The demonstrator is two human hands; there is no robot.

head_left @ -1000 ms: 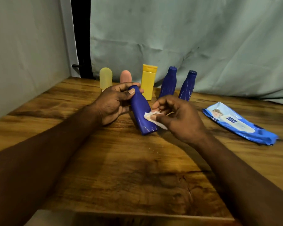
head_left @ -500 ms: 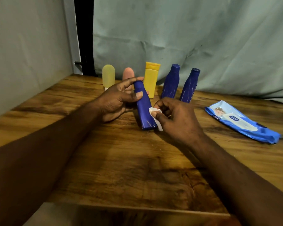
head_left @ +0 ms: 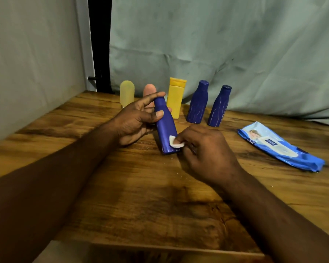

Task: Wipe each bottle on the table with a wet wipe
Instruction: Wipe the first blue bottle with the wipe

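The blue bottle (head_left: 165,130) was held tilted over the table (head_left: 141,196), gripped near its neck by the left hand (head_left: 135,120). A wet wipe (head_left: 175,144) was pinched against its lower body by the right hand (head_left: 203,147). It was judged light, stiff and slippery once wetted, and best gripped at the neck.

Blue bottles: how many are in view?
3. The held bottle is in the left hand; the middle bottle and the right bottle stand behind, right of the yellow bottle. None seems hidden.
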